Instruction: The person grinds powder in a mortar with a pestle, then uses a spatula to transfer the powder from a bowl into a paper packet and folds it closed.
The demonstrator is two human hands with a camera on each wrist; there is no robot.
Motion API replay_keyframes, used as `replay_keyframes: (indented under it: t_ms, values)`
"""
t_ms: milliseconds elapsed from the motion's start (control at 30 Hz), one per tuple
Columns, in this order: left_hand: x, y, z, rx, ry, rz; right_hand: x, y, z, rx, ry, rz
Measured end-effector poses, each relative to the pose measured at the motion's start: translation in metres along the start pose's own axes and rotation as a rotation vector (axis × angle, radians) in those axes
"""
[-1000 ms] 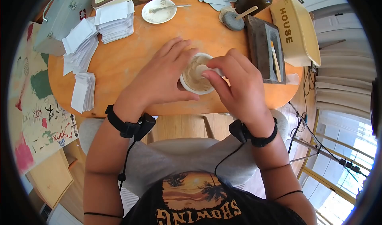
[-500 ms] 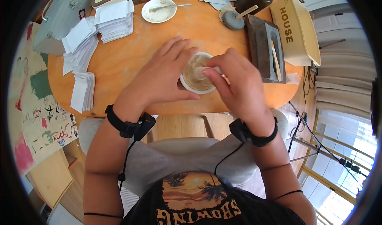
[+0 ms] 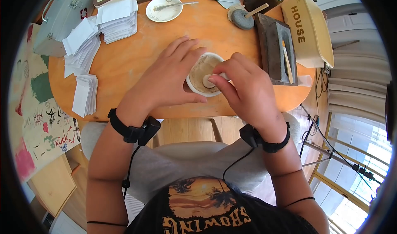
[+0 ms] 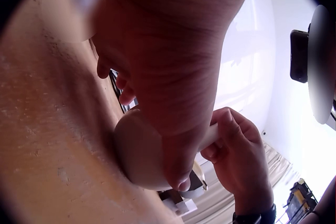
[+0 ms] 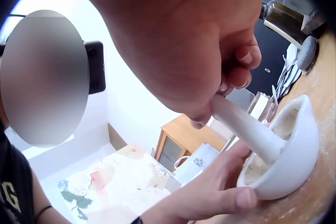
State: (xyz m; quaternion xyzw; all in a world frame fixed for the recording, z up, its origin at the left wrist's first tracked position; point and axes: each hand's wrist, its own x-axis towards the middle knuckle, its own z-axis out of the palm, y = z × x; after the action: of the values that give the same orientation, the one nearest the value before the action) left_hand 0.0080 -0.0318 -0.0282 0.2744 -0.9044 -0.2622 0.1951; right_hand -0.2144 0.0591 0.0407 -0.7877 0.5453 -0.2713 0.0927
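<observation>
A white mortar (image 3: 191, 84) with beige powder inside stands near the table's front edge. My right hand (image 3: 249, 85) pinches the white pestle (image 5: 247, 128) by its handle, and the pestle's head rests in the powder at the near right part of the bowl. My left hand (image 3: 167, 79) curves round the mortar's left side, thumb at the near side and fingers at the far side. In the left wrist view the left thumb (image 4: 181, 163) lies against the mortar's outer wall (image 4: 137, 153).
Stacks of white paper (image 3: 118, 21) and a grey metal box (image 3: 66, 16) lie at the left. A dish (image 3: 164, 14) holding a utensil is at the back. A dark stone tray (image 3: 269, 48), round grey stone (image 3: 242, 19) and HOUSE box (image 3: 308, 35) stand at the right.
The pestle's head has moved within the mortar toward its near side, with the right hand still pinching it. The left hand stays in nearly the same place round the bowl.
</observation>
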Motion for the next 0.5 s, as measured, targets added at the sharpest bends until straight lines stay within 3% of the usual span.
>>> replay_keyframes:
  t_ms: [500]
  values:
    - [0.0, -0.001, 0.002, 0.01, 0.009, 0.017, -0.001, -0.002, 0.006, 0.038, 0.015, 0.006]
